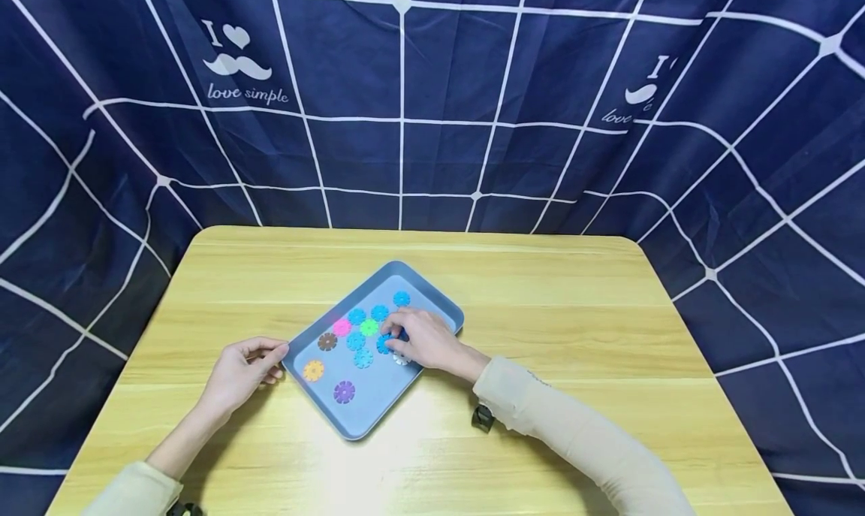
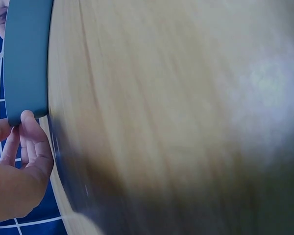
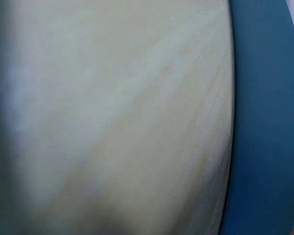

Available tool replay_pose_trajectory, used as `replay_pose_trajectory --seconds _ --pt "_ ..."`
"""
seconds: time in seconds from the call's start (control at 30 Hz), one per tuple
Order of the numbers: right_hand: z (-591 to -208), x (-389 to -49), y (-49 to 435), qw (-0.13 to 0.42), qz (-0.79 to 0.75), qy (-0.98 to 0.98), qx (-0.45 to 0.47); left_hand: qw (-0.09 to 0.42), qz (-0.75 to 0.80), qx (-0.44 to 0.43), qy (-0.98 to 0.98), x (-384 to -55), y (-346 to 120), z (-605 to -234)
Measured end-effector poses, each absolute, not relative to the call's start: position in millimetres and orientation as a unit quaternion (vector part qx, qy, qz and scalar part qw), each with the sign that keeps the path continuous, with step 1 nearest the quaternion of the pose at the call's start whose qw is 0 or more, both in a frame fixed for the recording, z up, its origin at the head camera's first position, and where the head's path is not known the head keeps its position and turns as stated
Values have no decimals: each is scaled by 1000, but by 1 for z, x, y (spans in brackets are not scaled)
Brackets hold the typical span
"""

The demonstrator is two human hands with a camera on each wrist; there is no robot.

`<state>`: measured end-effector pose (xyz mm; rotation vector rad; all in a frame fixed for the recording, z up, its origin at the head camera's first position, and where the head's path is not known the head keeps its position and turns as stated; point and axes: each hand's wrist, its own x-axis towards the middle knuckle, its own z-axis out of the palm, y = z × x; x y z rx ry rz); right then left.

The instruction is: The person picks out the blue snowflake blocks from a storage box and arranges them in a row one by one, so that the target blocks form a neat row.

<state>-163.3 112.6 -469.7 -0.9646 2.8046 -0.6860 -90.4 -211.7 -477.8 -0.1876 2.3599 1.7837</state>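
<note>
A grey-blue rectangular tray [image 1: 323, 417] lies at a slant on the table. My left hand [image 1: 245, 371] pinches its left corner, thumb and fingertips on the rim; the left wrist view shows this hand [image 2: 24, 171] at the end of the tray's wall [image 2: 27, 58]. Over the tray's right half, my right hand [image 1: 426, 339] reaches down with bent fingers around a blue notched disc [image 1: 383, 344]; I cannot tell whether it is pinched. Beside these fingers lie a green disc [image 1: 369, 327] and a white disc [image 1: 401, 359], partly hidden by the hand.
Also in the tray are a pink disc [image 1: 342, 327], a brown disc [image 1: 327, 341], an orange disc [image 1: 314, 370], a purple disc [image 1: 344, 392] and several more blue ones. Beneath is a wooden table [image 1: 541, 291]. Dark blue cloth [image 1: 439, 155] with white lines hangs behind and at both sides.
</note>
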Motion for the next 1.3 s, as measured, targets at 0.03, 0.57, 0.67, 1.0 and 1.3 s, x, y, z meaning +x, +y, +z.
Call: replay_pose_trajectory --seconds 0.03,0.57,0.67,1.0,1.3 --pt "-469 -163 113 51 -233 919 -315 89 599 -63 793 -90 -212 -478" --pt "-459 -156 121 87 -318 900 -285 103 601 -77 789 -89 -213 -480" --pt "-457 -155 124 83 -324 901 -277 105 601 -79 789 -89 -212 -481" --pt "-446 -152 142 81 -381 885 -254 108 607 -78 783 -90 -212 -480" --pt "-433 -156 162 66 -404 884 -229 109 608 -78 782 -90 -213 -481"
